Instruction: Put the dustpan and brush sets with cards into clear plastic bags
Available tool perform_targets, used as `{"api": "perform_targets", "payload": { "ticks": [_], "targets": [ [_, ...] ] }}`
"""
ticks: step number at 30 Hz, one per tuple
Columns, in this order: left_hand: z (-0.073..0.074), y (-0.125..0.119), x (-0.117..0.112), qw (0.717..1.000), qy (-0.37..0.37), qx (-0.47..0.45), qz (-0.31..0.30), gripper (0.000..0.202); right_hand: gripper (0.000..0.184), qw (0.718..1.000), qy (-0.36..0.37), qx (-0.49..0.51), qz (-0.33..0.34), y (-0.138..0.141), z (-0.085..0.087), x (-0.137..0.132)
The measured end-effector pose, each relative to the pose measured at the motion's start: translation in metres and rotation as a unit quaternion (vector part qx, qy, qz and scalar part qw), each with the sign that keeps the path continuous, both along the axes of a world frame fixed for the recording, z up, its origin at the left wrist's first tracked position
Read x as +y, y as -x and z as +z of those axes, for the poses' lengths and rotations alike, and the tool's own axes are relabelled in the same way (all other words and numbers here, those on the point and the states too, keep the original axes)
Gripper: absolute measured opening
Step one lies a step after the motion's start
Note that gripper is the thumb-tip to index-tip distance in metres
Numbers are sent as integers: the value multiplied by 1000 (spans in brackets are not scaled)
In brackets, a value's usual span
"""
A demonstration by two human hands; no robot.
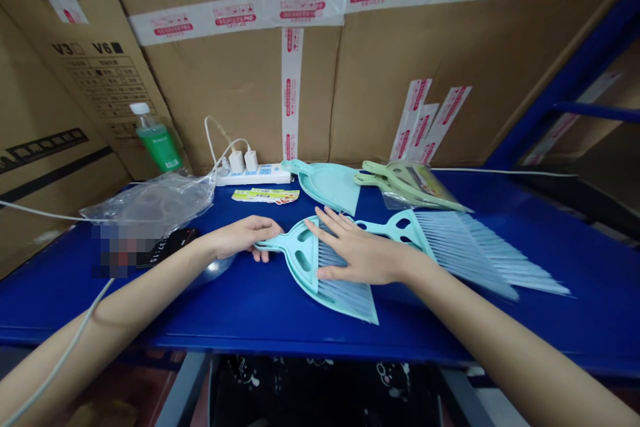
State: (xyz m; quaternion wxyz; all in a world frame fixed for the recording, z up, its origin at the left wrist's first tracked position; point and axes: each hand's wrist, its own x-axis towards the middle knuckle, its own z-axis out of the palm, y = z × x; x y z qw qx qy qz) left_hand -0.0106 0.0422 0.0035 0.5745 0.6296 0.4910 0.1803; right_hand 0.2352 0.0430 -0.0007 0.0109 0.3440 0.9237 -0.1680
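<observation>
My left hand (243, 237) curls around the handle end of a mint-green plastic dustpan (304, 265), which has a pale blue-bristled hand brush (345, 297) nested in it. My right hand (359, 255) lies flat on this stack with its fingers spread. Just beyond that hand, two more mint-handled brushes (463, 250) overlap on the blue table (210, 320), their bristles fanned to the right. Another dustpan (330, 185) lies farther back, apart from both hands.
A clear bag holding pale green handled items (415, 185) lies at the back right. A white power strip (253, 175) with plugged-in chargers, a printed label (265, 195), crumpled clear plastic (150, 207) and a green bottle (155, 141) stand at the back left. Cardboard boxes (240, 87) form the back wall.
</observation>
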Motion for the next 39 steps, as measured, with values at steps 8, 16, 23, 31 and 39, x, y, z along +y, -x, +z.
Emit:
{"api": "perform_targets", "payload": {
  "ticks": [8, 16, 23, 31, 39],
  "targets": [
    [-10, 5, -10, 997, -25, -73, 23, 42, 86, 999, -19, -23, -38, 6, 7, -13],
    [-16, 5, -12, 994, -50, -96, 5, 30, 85, 994, 96, -47, -37, 7, 7, -18],
    [-14, 4, -14, 994, -83, -77, 2, 28, 93, 992, 103, -55, -40, 11, 8, -21],
    [-15, 5, -15, 993, -100, -57, 0, 28, 93, 994, 97, -33, -40, 10, 6, -20],
    [-7, 10, -15, 993, -113, 3, -17, 29, 86, 997, 74, 16, -5, 5, 6, -11]
  ]
}}
